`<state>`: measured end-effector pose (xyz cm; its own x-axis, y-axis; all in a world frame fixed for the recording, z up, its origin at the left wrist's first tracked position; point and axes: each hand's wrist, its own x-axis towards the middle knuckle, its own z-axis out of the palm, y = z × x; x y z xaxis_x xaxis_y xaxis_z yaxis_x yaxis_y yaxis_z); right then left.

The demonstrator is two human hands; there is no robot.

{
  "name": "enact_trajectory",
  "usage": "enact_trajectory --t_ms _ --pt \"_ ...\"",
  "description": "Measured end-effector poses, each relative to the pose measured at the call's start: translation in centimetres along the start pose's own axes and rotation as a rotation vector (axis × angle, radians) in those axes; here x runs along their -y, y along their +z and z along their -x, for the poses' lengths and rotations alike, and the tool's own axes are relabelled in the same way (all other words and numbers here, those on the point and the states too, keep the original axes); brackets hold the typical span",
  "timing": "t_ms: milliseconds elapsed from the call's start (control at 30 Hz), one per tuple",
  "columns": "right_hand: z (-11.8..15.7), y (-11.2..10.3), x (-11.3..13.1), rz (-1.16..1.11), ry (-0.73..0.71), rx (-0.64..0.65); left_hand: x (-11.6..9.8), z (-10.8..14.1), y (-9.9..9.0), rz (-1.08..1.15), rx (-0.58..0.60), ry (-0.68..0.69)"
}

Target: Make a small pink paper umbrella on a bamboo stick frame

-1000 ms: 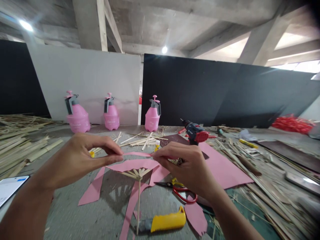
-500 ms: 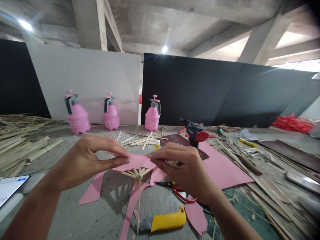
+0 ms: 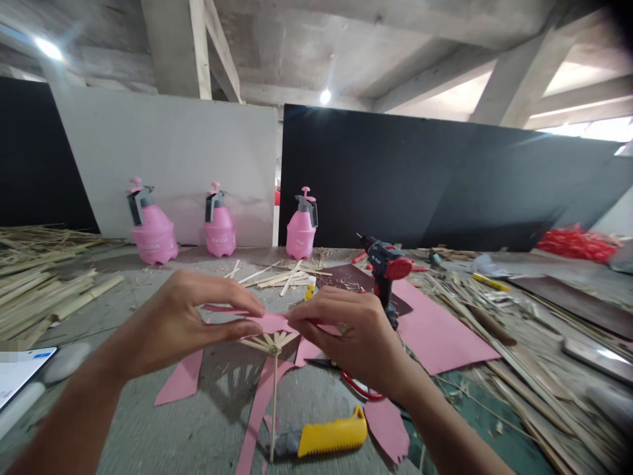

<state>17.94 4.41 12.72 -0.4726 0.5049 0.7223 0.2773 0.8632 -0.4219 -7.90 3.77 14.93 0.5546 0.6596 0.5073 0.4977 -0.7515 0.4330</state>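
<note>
Between my two hands is a piece of pink paper (image 3: 273, 322), pinched at its left side by my left hand (image 3: 198, 313) and at its right side by my right hand (image 3: 346, 333). Just below the paper, thin bamboo strips (image 3: 257, 344) fan out from the top of a slender stick (image 3: 275, 402). The paper covers the upper ends of the strips; whether it is fixed to them I cannot tell. Red-handled scissors (image 3: 360, 388) lie partly hidden under my right hand. A yellow-handled folding saw (image 3: 332, 435) rests near the foot of the stick.
Pink paper scraps (image 3: 182, 379) and a large pink sheet (image 3: 440, 336) lie around. Behind my right hand stands a cordless drill (image 3: 386, 267), with a glue stick (image 3: 310, 287) nearby. Pink spray bottles (image 3: 154, 234) line the back. Bamboo strips (image 3: 49, 297) are piled left; a phone (image 3: 24, 373) sits there too.
Both hands shift slightly, with my right fingers moving left along the paper. The paper's visible part between the hands is narrower, and its left end shows beyond my left fingers.
</note>
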Motion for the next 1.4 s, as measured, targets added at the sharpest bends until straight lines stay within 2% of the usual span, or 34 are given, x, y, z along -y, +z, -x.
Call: enact_trajectory --t_ms 200,367,467,633,767,933,1200,1400 --pt "0.1 0.4 0.1 0.021 0.014 0.034 -0.9 -0.5 1.1 0.083 0.043 -0.037" --pt "0.0 -0.4 -0.2 0.035 0.025 0.003 -0.6 -0.2 0.0 0.065 -0.004 -0.152" --pt "0.0 -0.5 -0.3 0.035 0.032 -0.003 -0.3 0.1 -0.3 -0.01 -0.009 -0.171" --pt "0.0 0.3 -0.2 0.009 0.046 0.025 -1.1 -0.3 0.8 -0.121 0.012 -0.12" --pt "0.0 0.7 0.0 -0.014 0.031 0.016 -1.7 -0.8 1.7 0.009 0.02 -0.061" --pt "0.0 0.5 0.0 0.032 0.031 -0.046 -1.4 -0.6 1.4 -0.032 -0.027 -0.017" --pt "-0.1 0.5 -0.2 0.006 0.021 -0.048 -1.4 -0.6 1.3 -0.048 0.005 0.009" --pt "-0.1 1.0 -0.1 -0.034 0.025 -0.089 -1.5 -0.9 1.9 -0.049 -0.068 -0.001"
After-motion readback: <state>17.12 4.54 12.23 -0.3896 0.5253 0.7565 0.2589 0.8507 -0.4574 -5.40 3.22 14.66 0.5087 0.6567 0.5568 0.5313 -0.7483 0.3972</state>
